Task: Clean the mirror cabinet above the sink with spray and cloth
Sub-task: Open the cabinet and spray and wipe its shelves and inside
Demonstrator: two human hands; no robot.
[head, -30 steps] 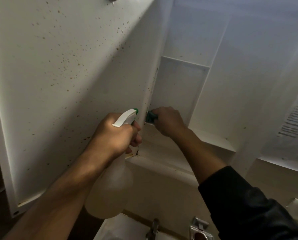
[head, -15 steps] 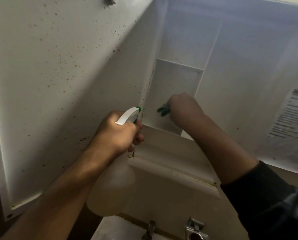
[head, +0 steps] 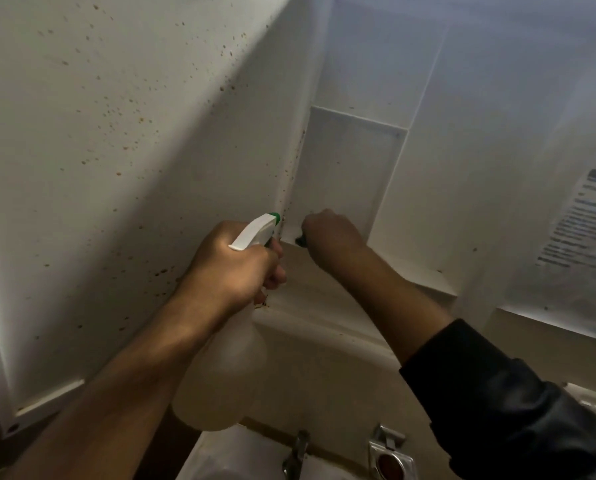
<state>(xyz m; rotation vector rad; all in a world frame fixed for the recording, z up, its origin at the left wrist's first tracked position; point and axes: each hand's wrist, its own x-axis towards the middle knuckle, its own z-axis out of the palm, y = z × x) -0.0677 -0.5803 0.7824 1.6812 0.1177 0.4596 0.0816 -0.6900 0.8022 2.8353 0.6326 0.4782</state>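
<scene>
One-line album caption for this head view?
Left hand holds spray bottle; right hand wipes speckled cabinet's corner.

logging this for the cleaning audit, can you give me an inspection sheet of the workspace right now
surface: open cabinet door inner face dotted with brown specks; more specks along the hinge edge.
job's things: spray bottle upright, nozzle toward the hinge corner; dark cloth barely visible on the bottom shelf.
clutter: nothing seen.
grips: left hand grips the bottle neck; right hand holds the cloth, curled.
cables: nothing seen.
surroundings: printed notice at right; faucet and sink below.
</scene>
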